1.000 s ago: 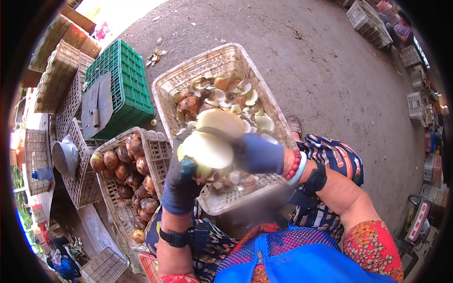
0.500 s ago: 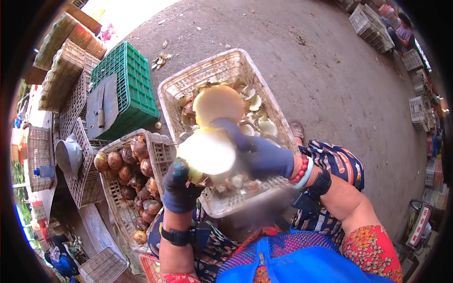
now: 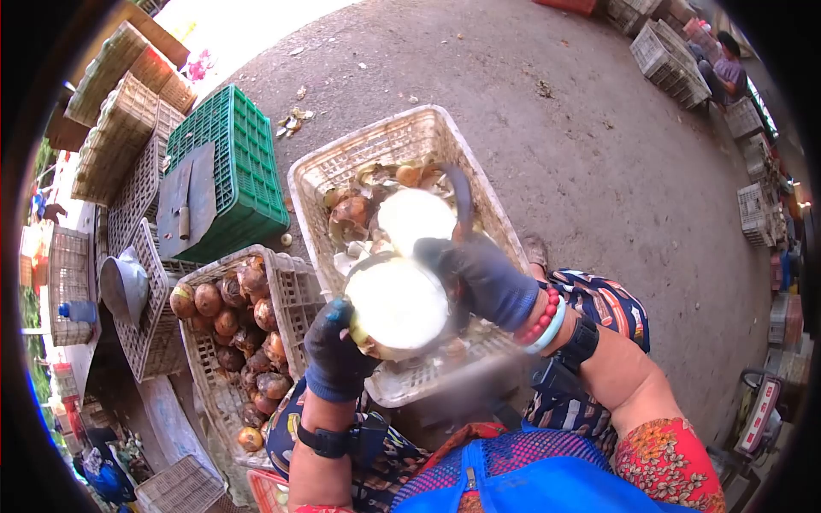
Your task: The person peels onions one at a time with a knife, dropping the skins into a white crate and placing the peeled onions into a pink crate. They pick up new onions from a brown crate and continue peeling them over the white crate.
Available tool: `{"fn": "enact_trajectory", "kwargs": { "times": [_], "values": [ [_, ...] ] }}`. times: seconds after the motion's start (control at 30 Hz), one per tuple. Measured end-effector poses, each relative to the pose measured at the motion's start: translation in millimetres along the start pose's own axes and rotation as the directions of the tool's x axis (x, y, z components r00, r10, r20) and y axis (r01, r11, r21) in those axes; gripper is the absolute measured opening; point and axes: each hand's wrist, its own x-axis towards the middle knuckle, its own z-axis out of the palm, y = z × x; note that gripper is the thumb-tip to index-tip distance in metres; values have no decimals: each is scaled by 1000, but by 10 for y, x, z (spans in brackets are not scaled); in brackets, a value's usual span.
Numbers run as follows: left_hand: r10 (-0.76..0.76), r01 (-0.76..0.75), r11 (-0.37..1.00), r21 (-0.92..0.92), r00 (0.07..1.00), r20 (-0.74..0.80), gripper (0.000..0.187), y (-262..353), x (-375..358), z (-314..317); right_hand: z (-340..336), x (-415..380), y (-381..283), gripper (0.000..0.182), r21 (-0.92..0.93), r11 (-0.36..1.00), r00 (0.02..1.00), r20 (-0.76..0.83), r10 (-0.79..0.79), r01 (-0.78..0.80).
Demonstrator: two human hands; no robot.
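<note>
My left hand (image 3: 338, 350), in a dark glove, grips a large onion (image 3: 395, 303) from its left side; its pale cut face is turned up and a strip of greenish-brown skin shows at the lower edge. Fingers of my gloved right hand (image 3: 487, 282) are closed on a dark curved knife (image 3: 463, 192), whose tip points away from me. A round white piece of onion (image 3: 416, 221) appears just beyond the held onion, beside my right fingers. Both hands are over a white plastic crate (image 3: 299, 175) containing onion skins (image 3: 349, 221) and scraps.
Left of me, another crate (image 3: 197, 342) holds several brown onions (image 3: 256, 316). Behind it stand a green crate (image 3: 248, 171), a metal bowl (image 3: 124, 286) and stacked crates (image 3: 115, 145). A person (image 3: 729, 73) sits far right beside more crates (image 3: 670, 64).
The round onion piece has dropped lower and nearer my right hand, showing a white face now. My right hand has shifted slightly and the curved blade has become visible.
</note>
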Motion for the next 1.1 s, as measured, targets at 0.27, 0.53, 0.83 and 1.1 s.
{"fn": "enact_trajectory", "kwargs": {
  "times": [0.27, 0.53, 0.83, 1.1],
  "values": [
    [-332, 428, -63, -902, 843, 423, 90, 406, 268, -162, -335, 136, 73, 32, -992, 28, 775, 80, -627, 125],
    [-416, 428, -156, -890, 789, 453, 76, 418, 330, -27, 43, -199, -73, 41, -306, 927, 934, 340, -107, 217],
    [-670, 523, 232, -820, 697, 255, 41, 510, 566, 135, -4, -60, 39, 91, -146, 976, 859, 507, -65, 160],
    [-638, 538, 548, -641, 764, 96, 46, 101, 449, 140, -22, -45, 128, 92, -76, 994, 879, 476, -31, 76]
  ]
}}
